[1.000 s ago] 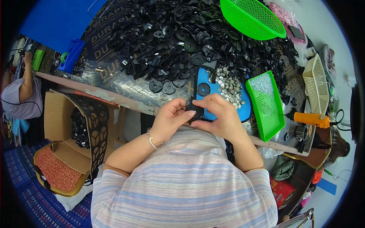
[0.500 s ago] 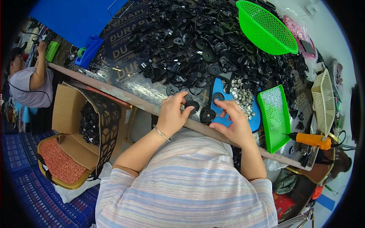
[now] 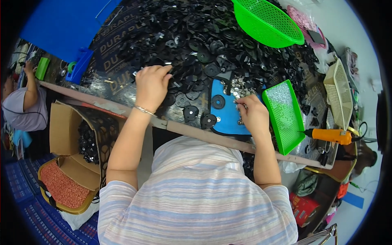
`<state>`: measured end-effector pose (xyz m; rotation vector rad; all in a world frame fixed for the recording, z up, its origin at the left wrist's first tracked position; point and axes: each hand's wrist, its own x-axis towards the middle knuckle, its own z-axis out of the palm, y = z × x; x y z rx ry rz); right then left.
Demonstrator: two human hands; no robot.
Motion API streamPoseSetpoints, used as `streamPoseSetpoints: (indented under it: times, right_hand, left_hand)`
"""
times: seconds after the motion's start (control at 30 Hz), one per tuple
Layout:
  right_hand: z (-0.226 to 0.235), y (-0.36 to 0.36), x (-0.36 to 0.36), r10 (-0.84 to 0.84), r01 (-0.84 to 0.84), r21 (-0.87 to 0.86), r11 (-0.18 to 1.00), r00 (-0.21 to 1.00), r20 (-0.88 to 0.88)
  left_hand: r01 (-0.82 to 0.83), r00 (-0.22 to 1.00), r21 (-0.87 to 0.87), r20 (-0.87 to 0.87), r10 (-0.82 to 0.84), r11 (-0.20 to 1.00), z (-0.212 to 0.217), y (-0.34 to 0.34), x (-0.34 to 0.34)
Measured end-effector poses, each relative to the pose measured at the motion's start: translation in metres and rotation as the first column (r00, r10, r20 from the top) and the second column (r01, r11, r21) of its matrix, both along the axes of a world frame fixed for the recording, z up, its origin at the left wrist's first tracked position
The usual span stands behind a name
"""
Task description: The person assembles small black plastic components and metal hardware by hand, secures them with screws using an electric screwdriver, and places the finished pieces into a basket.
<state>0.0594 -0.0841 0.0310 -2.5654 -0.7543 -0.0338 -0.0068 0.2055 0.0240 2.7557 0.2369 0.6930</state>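
Observation:
My left hand (image 3: 151, 86), a bracelet on its wrist, reaches over the left edge of a heap of black plastic parts (image 3: 196, 45). Its fingers are apart and bent down, and I see nothing held in them. On a blue mat (image 3: 229, 118), the fingertips of my right hand (image 3: 255, 114) are drawn together among small round silver metal pieces (image 3: 241, 86). What they pinch is too small to make out. A black disc (image 3: 218, 102) lies on the mat. Two more discs with silver centres, one (image 3: 190, 113) on the table and another (image 3: 208, 120) at the mat's corner, sit between my hands.
Right of the mat lies a green perforated tray (image 3: 304, 134), and an orange electric screwdriver (image 3: 332, 136) points at it. A green basket (image 3: 269, 24) stands behind the heap. At left are a blue tape dispenser (image 3: 80, 67), an open cardboard box (image 3: 65, 128) and another person (image 3: 26, 102).
My left hand has left a black disc near the table edge and moved up and left to the heap. My right hand has gone from above the mat to the metal pieces, its fingers closing.

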Motion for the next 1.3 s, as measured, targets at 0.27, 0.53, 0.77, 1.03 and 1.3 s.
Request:
streamPoseSetpoints:
  times: [0.27,0.53,0.77,1.03,1.3]
  right_hand:
    - [0.000,0.008,0.006,-0.022,0.011,-0.117,0.993,0.995,-0.094]
    - [0.003,0.011,0.007,-0.031,0.014,-0.180,0.984,0.995,-0.092]
    - [0.003,0.011,0.010,-0.029,0.013,-0.196,0.981,0.996,-0.080]
    - [0.027,0.007,-0.009,0.177,-0.024,0.455,0.890,0.939,-0.296]
    - [0.052,0.026,-0.030,0.353,-0.186,0.412,0.892,0.856,-0.378]
  left_hand:
    - [0.009,0.970,-0.428,0.221,0.096,0.904,0.023,-0.002,-0.011]
    - [0.086,0.959,-0.919,0.181,-0.218,-0.385,0.025,-0.055,-0.046]
    - [-0.135,0.920,-0.868,0.070,-0.386,-0.479,0.013,-0.076,-0.049]
    - [-0.181,0.901,-0.856,0.053,-0.431,-0.484,0.015,-0.086,-0.046]
    - [-0.226,0.903,-0.858,-0.006,-0.430,-0.462,0.015,-0.099,-0.049]
